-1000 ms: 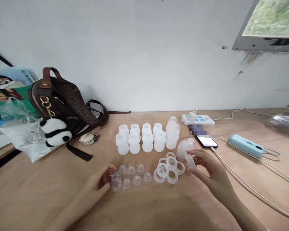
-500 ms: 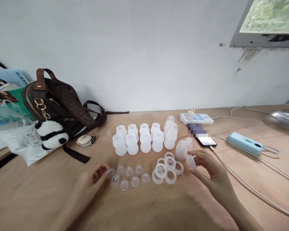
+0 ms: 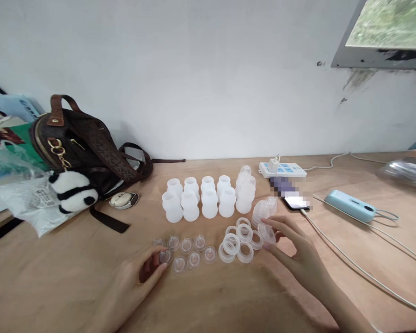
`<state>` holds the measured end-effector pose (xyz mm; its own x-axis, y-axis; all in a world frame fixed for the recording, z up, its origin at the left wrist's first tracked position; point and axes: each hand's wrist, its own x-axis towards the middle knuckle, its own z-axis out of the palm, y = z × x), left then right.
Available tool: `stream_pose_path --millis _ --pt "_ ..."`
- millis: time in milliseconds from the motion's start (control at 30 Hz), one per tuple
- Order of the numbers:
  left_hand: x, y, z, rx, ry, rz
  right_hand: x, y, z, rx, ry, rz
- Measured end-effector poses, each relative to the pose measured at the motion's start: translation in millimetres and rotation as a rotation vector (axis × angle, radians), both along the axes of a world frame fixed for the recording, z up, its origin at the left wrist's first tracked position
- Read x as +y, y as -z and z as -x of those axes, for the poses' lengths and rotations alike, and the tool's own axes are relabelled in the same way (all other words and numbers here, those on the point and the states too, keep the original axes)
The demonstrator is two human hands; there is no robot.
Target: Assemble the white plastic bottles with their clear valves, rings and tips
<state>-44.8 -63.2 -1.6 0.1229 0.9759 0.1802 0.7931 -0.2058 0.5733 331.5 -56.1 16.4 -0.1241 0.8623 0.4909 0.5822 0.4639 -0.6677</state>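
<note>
My left hand point(image 3: 149, 268) has its thumb and fingertips around a clear bottle nipple point(image 3: 165, 256) at the left end of several nipples standing in two rows. Another nipple point(image 3: 160, 242) is partly behind its fingers. My right hand point(image 3: 291, 249) pinches a clear domed cap point(image 3: 266, 234) with ridged sides, tilted on its edge. Next to that cap stand more clear caps point(image 3: 260, 210), partly nested. White screw rings point(image 3: 244, 234) lie in an overlapping heap between the two hands.
White bottle bodies point(image 3: 209, 203) stand in two rows behind the nipples, with two clear-capped bottles point(image 3: 245, 196) at their right end. A phone point(image 3: 291, 194), power strip point(image 3: 283, 169) and blue power bank point(image 3: 350, 205) lie right. A backpack point(image 3: 90, 134) and watch point(image 3: 125, 200) are left.
My left hand has shifted right, from the leftmost nipple to the one beside it. My right hand has moved slightly left and turned the clear cap.
</note>
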Motion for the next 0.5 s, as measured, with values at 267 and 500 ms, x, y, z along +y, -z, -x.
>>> stream_pose_path --millis 267,500 --pt "0.8 -3.4 -4.9 -0.033 0.014 -0.016 2.6 1.6 9.9 -0.181 -0.071 -0.043" --pt "-2.6 -0.2 -0.5 -0.062 -0.006 -0.045 21.1 -12.8 26.9 -0.392 -0.184 -0.071"
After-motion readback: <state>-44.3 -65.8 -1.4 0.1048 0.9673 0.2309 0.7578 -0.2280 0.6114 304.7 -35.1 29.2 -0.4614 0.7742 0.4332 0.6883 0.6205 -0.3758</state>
